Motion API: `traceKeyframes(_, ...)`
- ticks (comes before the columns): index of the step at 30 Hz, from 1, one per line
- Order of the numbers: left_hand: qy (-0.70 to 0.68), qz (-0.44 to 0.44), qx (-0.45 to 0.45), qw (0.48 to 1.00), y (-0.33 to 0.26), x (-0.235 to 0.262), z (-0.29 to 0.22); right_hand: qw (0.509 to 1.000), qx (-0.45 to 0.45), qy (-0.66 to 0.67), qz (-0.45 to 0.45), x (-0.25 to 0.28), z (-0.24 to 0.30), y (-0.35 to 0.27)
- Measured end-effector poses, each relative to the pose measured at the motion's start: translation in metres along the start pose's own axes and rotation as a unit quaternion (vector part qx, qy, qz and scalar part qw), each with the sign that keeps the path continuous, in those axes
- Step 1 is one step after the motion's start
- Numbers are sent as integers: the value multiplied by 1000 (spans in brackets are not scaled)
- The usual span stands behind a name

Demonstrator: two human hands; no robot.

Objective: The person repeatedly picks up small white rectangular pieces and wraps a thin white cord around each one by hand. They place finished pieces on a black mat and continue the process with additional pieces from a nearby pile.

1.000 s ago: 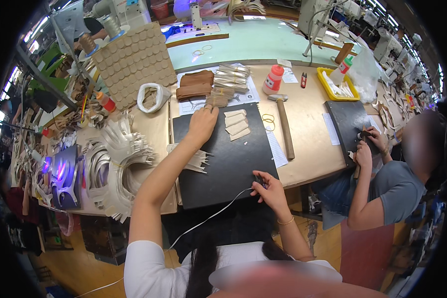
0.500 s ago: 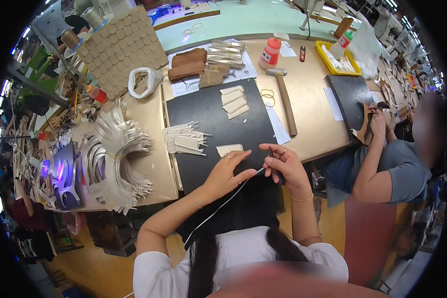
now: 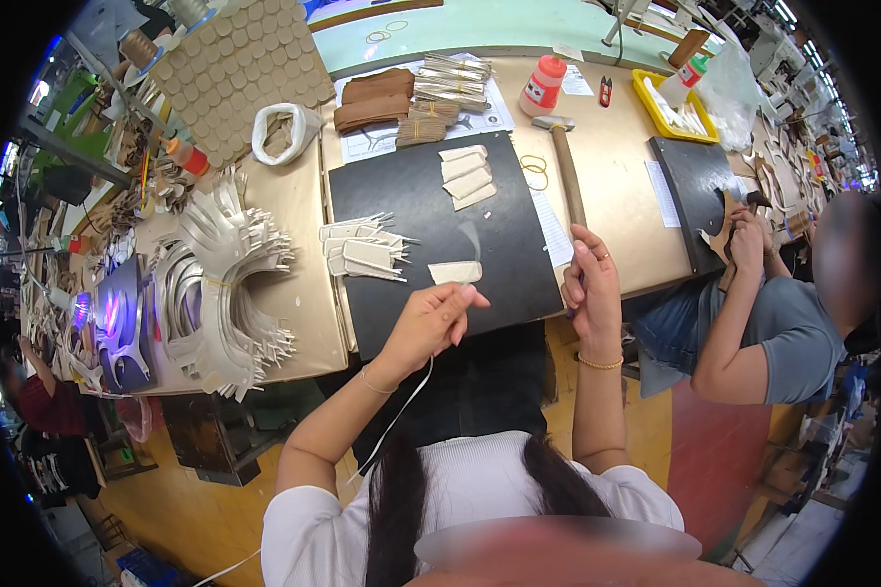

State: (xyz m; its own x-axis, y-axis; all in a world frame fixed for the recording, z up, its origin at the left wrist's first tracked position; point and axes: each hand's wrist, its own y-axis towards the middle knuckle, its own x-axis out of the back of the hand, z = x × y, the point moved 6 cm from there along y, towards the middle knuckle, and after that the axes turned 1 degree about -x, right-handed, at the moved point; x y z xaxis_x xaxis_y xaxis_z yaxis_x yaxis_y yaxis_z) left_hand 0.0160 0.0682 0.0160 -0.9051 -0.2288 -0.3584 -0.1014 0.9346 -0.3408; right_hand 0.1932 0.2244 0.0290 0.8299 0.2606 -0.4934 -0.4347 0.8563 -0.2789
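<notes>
At the near edge of the black board (image 3: 392,176), my left hand (image 3: 431,328) has its fingers pinched together, the tips at a small cream leather piece (image 3: 455,273). A thin white cord (image 3: 401,416) runs down from under this hand toward my lap. My right hand (image 3: 594,289) is raised to the right of the board with fingers curled; a dark bit of something shows at its palm, mostly hidden. More cream leather pieces (image 3: 468,178) lie farther up the board. A pile of cream strips with thin ends (image 3: 364,247) sits at its left. A blurred pale streak (image 3: 472,239) shows above the single piece.
Bundled curved leather parts (image 3: 215,284) are stacked on the left. A hammer (image 3: 568,176), rubber bands (image 3: 533,171), a red bottle (image 3: 543,86), red snips (image 3: 606,91) and a yellow tray (image 3: 700,129) lie beyond. A co-worker (image 3: 778,323) sits at right.
My left hand has moved slightly left and down, away from the right hand. The right hand has risen and turned; the cord no longer stretches between them. The view has shifted slightly.
</notes>
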Motion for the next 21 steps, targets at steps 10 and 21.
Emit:
traceKeyframes(10,237,-34,-113,964,2,-9,-13,976,-59,-152,147,-47,-60,-32)
traceKeyframes(21,156,-20,-26,987,-7,-2,-7,967,-117,-172,147,-48,-54,-25)
